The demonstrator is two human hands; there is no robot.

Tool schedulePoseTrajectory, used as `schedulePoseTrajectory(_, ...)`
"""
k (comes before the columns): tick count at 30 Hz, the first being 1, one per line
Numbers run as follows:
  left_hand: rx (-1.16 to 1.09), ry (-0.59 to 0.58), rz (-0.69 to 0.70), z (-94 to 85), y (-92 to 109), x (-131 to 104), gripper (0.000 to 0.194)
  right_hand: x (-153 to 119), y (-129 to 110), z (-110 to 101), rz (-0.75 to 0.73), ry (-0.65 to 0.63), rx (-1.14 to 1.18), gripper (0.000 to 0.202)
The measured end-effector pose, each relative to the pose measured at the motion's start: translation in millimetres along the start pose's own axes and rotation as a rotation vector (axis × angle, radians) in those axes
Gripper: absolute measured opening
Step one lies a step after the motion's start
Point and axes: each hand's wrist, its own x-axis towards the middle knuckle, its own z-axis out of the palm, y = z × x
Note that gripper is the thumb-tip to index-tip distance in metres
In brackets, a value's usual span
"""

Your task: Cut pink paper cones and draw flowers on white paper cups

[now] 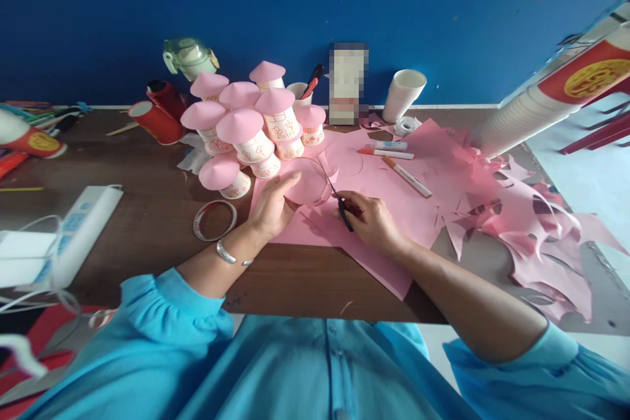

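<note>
My left hand [274, 207] pinches the left edge of a piece of pink paper [306, 180] marked with a round outline, thumb on top. In my right hand [369, 218] is a pair of scissors [343, 210] with dark handles, its blades lying along the right side of that round shape. More pink paper sheets [388, 236] spread beneath both hands. Just beyond my left hand stand several paper cups [253, 149] with orange drawings, topped by pink paper cones [240, 126]. A roll of tape [214, 220] lies left of my left wrist.
Pink offcuts [536, 243] pile at the table's right edge. Markers [407, 177] lie on the paper, near a white tape roll [406, 125] and stacked white cups [403, 95]. A long cup stack [536, 102] leans at right. On the left are a power strip [86, 230] and red cups [156, 121].
</note>
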Motion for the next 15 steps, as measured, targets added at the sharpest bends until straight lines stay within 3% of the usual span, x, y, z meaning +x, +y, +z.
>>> schedulePoseTrajectory(15, -0.009, -0.028, -0.003, -2.4, -2.3, 1.0, 0.023, -0.8, -0.3, 1.4, 0.080, -0.041, 0.181, 0.034)
